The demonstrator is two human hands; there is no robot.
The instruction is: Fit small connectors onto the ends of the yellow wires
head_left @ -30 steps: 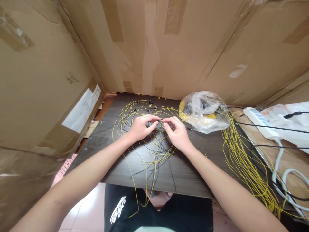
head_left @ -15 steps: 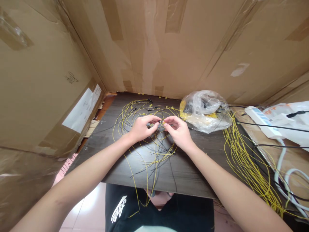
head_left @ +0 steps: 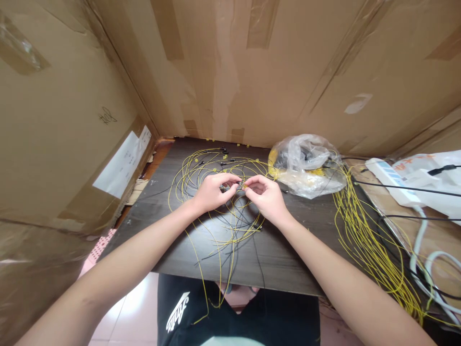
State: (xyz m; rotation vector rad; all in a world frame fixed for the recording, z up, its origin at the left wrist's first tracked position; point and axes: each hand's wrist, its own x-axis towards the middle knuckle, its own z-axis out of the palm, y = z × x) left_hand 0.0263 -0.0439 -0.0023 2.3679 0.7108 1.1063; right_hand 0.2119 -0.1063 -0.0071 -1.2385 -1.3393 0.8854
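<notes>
My left hand (head_left: 212,192) is closed in a pinch over the middle of the dark table, its fingertips on a small dark piece too tiny to make out. Facing it, almost tip to tip, my right hand (head_left: 267,196) pinches a small yellow piece (head_left: 245,186). Under and around both hands lies a loose tangle of thin yellow wires (head_left: 182,174) and black wires, some hanging over the front edge. Small black connectors (head_left: 227,164) lie behind the hands, and another black connector (head_left: 258,228) lies in front of them.
A clear plastic bag (head_left: 312,185) with yellow and black contents stands at the back right. A long bundle of yellow wires (head_left: 363,240) runs down the right side, near a white power strip (head_left: 391,182). Cardboard walls (head_left: 223,86) enclose the back and sides.
Both hands stay in almost the same place, still pinching. The fingertips have shifted very slightly, and the yellow piece shows a little more between them.
</notes>
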